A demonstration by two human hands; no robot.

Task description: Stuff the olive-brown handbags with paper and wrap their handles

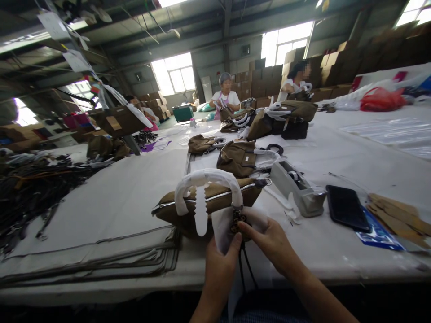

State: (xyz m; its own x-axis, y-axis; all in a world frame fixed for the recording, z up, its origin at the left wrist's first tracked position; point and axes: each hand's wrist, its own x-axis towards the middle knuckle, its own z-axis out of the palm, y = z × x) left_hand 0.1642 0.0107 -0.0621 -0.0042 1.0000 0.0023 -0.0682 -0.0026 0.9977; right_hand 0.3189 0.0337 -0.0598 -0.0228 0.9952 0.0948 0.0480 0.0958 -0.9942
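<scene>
An olive-brown handbag (pixel 215 201) with a silver zip stands at the table's front edge, its handle (pixel 207 177) wrapped in white material. A white sheet (pixel 222 226), perhaps thin paper or foam, is spread at the base of the handle. A dark metallic charm (pixel 238 222) hangs against that sheet. My left hand (pixel 224 255) is closed on the sheet's lower edge, thumb up beside the charm. My right hand (pixel 266 237) grips the sheet's other side, with its thumb on the charm. Two dark cords (pixel 247 264) dangle below my hands.
Right of the bag stand a grey tape dispenser (pixel 299 193), a black phone (pixel 347 207) and brown card pieces (pixel 400 220). Stacked flat cloth pieces (pixel 134 251) lie left. More brown bags (pixel 237 157) sit ahead. Dark straps (pixel 40 193) heap far left. Co-workers (pixel 226 96) are across the table.
</scene>
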